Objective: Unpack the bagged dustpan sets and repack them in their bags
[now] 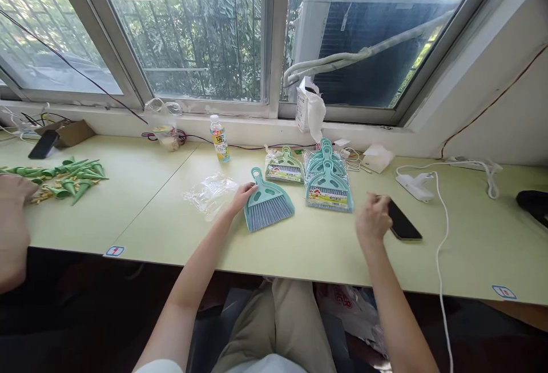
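Note:
A teal dustpan with a grey-bristled brush (269, 204) lies on the table in front of me, out of any wrapper. My left hand (245, 197) grips its left edge near the handle. Crumpled clear plastic (211, 195) lies just left of that hand. My right hand (373, 216) hovers over the table beside a black phone (403, 221); its fingers are curled closed, and what they hold, if anything, cannot be made out. Between the hands, wrapped teal dustpan sets (329, 190) overlap in a stack, with a wrapped green dustpan set (285, 166) to their left.
At the back stand a drink bottle (220, 139) and a plastic bag with a cup (168, 135). A white power strip (415, 185) trails its cord over the front edge at right. At far left, another person's hand (16, 190) is near green cones (71, 181).

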Demonstrator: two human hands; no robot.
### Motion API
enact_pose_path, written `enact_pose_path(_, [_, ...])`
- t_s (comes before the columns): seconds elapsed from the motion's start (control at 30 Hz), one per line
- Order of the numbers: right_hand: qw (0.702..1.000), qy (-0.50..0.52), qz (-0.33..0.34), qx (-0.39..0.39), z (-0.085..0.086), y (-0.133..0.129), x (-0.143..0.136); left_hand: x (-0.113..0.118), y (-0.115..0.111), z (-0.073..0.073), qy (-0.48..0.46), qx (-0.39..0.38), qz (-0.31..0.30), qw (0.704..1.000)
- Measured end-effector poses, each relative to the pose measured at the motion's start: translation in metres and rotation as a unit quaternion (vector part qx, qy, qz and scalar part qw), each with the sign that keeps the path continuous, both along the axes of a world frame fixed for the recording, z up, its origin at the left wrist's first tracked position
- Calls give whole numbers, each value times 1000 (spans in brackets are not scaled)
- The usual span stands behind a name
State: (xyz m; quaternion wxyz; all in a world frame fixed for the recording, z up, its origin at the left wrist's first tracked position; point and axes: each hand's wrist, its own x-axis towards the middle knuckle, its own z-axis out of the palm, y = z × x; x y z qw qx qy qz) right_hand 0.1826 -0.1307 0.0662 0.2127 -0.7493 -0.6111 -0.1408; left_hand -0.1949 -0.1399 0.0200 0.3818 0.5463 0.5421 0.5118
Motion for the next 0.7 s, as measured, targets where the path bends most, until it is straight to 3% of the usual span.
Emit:
enact_pose_path(0.07, [993,18,109,-26,13,-12,-51,3,-1,1,7,4,4,1000])
enact_pose_path(0.17, [944,49,314,-85,21,-24,-130,6,-4,5,10,11,1,1000])
enact_pose_path(0.23, [921,45,366,-121,18,-24,-175,7,-7,8,13,21,-10,1000])
enact_pose_path(0.3, [917,37,366,-153,12,-19,-206,4,-8,9,8,37,-19,999])
enact_pose_path(0.43, [921,69,345,-166,0,-4,-234,-5,-7,7,2,43,0,999])
enact_pose_path(0.7, [896,217,359,-146,-12,13,-240,-18,-4,6,22,30,-22,999])
